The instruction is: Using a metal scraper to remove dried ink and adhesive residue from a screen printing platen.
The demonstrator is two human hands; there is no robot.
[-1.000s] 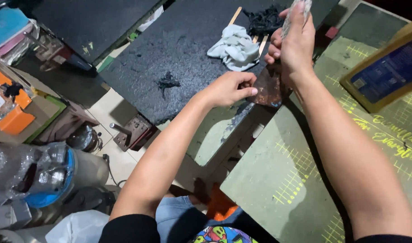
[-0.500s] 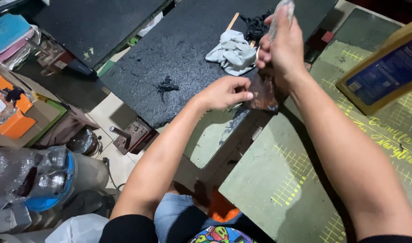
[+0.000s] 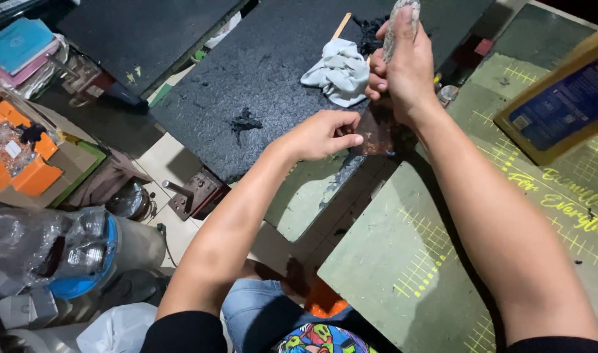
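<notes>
At the near edge of the black, rough-coated worktop [image 3: 273, 72], the left hand [image 3: 322, 134] pinches the edge of a small dark-brown flat piece [image 3: 375, 131] between thumb and forefingers, the other fingers curled in. The right hand [image 3: 403, 68] stands above it, fingers pressed together in a fist around a mottled grey handle [image 3: 398, 19] whose lower end comes down onto the piece — what kind of tool it is cannot be told.

The brown piece looks thin, stiff and light, its face shiny and smeared, so it would likely be slippery; a pinch at its left edge, where the left hand has it, looks the surest hold, with the worktop edge bearing it from below. The handle looks rigid, and its rough wrapping should give a firm grip.

Just beyond the hands lie a crumpled white rag [image 3: 338, 75] and a clump of black scraps [image 3: 371, 29]; another black clump [image 3: 245, 122] sits further left. Green cutting mats [image 3: 443, 261] lie nearer — well apart from the work.
</notes>
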